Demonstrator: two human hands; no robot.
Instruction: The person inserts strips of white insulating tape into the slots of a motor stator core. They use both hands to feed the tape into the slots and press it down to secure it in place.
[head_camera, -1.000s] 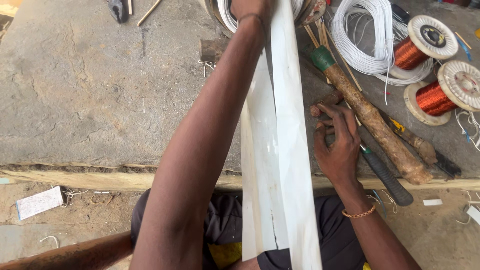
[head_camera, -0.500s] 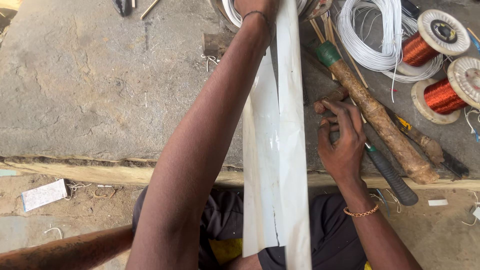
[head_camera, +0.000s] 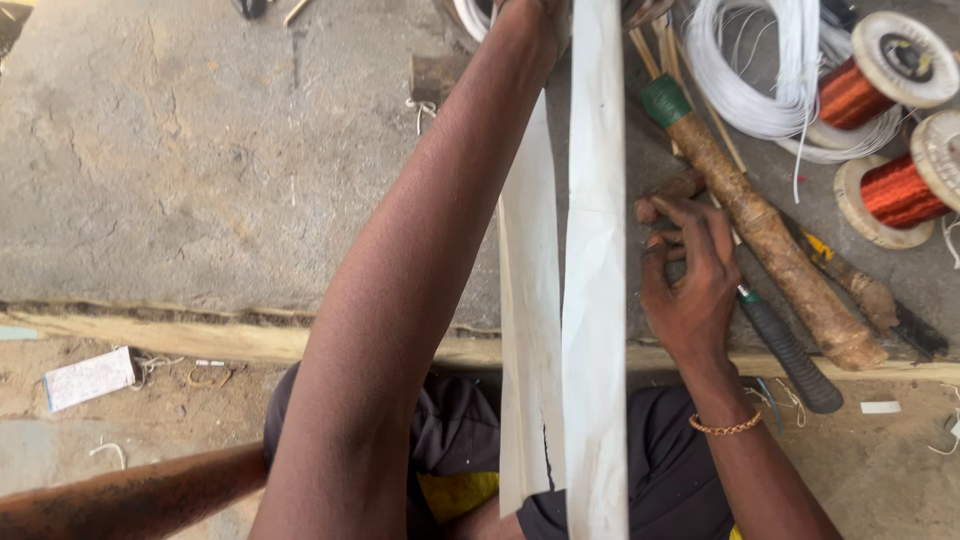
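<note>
— Where the right hand rests, what is under it?

— Its fingers are curled down on the grey slab, pinching at something small beside the wooden handle. What it grips is too small to make out, so I cannot say it holds anything for sure.

— And the left hand?

— It reaches far forward along the white strip and sits at the top edge of the view, mostly cut off. It seems to press or grasp the strip's far end, but whether it is clenched cannot be told.

— How does the strip lie?

— Its long axis runs straight away from the body, from the lap out over the slab's near edge. A second white strip lies just beside it on the left, partly under the left forearm. The right hand is just beside the strip's right edge, nearer to its middle; the left is at its far end.

— What crowds the right side?

— The wooden handle slants across, a dark-gripped tool lies near the wrist, and two copper wire spools and a white wire coil sit beyond.

— Open room?

— Leftward, the slab is bare of tools.
</note>
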